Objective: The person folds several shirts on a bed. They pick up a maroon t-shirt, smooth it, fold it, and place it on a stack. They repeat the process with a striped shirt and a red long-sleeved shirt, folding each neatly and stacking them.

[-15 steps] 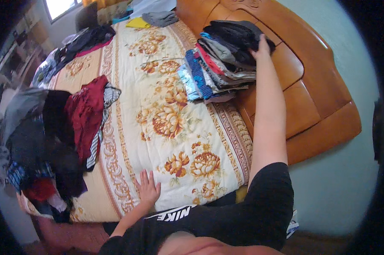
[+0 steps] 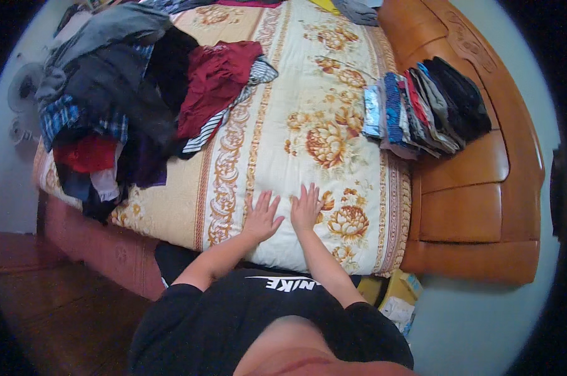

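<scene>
Floral bedspread (image 2: 272,147): left hand (image 2: 262,218), right hand (image 2: 305,210) palm-down on it, splayed, grasping nothing. Folded clothes (image 2: 423,113) set against wooden headboard (image 2: 459,213), likely for support.

One left hand (image 2: 262,217), one right hand (image 2: 305,208), one flowery bedspread (image 2: 280,135), one wooden headboard (image 2: 462,213), one clothes stack (image 2: 430,109), one big clothes heap (image 2: 117,81).

Upper garment: black T-shirt (image 2: 189,332) with short sleeves (image 2: 188,293) and a rounded neckline. Chest marking (image 2: 291,284): white block lettering, adjoined by a thin white line. Lower garment (image 2: 170,260): dark, mostly hidden. Forearms (image 2: 217,258), left hand (image 2: 263,217) and right hand (image 2: 305,210): bare; fingers slender.
</scene>
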Tool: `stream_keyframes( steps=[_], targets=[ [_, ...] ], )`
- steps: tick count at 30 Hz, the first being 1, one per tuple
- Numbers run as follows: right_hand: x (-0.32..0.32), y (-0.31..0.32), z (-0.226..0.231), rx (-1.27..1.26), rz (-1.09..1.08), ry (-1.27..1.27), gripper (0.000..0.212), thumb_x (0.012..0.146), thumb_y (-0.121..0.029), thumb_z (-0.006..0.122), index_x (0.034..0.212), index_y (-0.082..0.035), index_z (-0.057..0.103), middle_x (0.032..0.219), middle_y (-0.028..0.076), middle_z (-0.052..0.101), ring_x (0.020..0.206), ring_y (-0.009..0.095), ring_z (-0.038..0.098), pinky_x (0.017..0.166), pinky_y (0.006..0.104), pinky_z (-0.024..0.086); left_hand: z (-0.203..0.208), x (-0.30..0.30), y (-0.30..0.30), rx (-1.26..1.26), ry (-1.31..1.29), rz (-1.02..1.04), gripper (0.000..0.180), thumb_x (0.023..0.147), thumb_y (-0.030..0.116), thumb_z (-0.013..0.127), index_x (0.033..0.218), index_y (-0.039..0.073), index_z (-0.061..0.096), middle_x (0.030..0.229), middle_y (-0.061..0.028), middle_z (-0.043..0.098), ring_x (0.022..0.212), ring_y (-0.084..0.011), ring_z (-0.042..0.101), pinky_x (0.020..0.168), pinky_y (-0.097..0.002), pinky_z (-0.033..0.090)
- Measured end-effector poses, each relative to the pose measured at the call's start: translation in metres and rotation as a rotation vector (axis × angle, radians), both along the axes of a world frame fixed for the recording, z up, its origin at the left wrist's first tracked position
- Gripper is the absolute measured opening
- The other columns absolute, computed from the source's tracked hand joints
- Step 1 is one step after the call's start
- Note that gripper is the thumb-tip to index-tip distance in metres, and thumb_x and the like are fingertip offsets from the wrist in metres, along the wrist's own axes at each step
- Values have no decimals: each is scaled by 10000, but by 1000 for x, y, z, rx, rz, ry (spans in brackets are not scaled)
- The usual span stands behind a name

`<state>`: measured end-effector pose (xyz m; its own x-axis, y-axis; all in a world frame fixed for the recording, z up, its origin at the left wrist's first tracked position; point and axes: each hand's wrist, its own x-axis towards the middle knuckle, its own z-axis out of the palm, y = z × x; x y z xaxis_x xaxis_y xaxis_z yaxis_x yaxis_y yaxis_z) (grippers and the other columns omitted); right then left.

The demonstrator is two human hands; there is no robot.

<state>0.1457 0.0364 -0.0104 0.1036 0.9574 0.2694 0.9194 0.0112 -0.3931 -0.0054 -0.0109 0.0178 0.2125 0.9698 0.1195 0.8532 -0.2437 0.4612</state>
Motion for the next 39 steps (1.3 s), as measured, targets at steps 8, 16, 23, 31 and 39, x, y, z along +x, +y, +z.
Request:
stream_keyframes(
  steps=[8, 16, 23, 31, 39],
  targets=[
    [0, 2, -11, 35, -27, -49, 349, 810, -201, 473, 1147, -120, 513, 1302, 105, 402, 1233, 266, 330, 1018, 512, 164, 39, -135, 175, 484, -65, 480, 417, 670, 125, 616, 1062, 40, 500, 1007, -143, 485, 949, -329, 463, 795, -440, 360],
    [-1, 7, -8, 83, 13, -41, 334, 791, -181, 484, 1115, -106, 519, 1276, 107, 425, 1209, 275, 352, 1004, 512, 184, 71, -235, 276, 118, 301, 721, 157, 814, 202, 526, 893, 66, 527, 842, -143, 613, 793, -319, 613, 643, -429, 490],
    [1, 6, -7, 129, 18, -62, 328, 791, -176, 478, 1108, -102, 517, 1253, 132, 442, 1188, 279, 379, 1001, 511, 191, 146, -203, 247, 577, -367, 644, 228, 863, 210, 510, 736, 22, 524, 657, -113, 565, 610, -266, 545, 581, -344, 420],
    [-2, 5, -12, 91, 14, -53, 344, 806, -193, 486, 1135, -95, 510, 1254, 97, 443, 1197, 256, 372, 1011, 497, 181, 155, -79, 26, -112, -1172, -78, 89, 817, 111, 576, 790, 26, 566, 1044, -82, 473, 1005, -193, 441, 905, -313, 309],
    [15, -27, 43, -374, 166, 1444, 504, 902, -414, 332, 1255, -59, 397, 1274, 82, 438, 1192, 254, 391, 1028, 459, 232, 69, -33, -65, -505, -845, -565, 188, 799, 199, 608, 708, 38, 578, 959, -142, 449, 1023, -254, 400, 902, -324, 293]
  ],
)
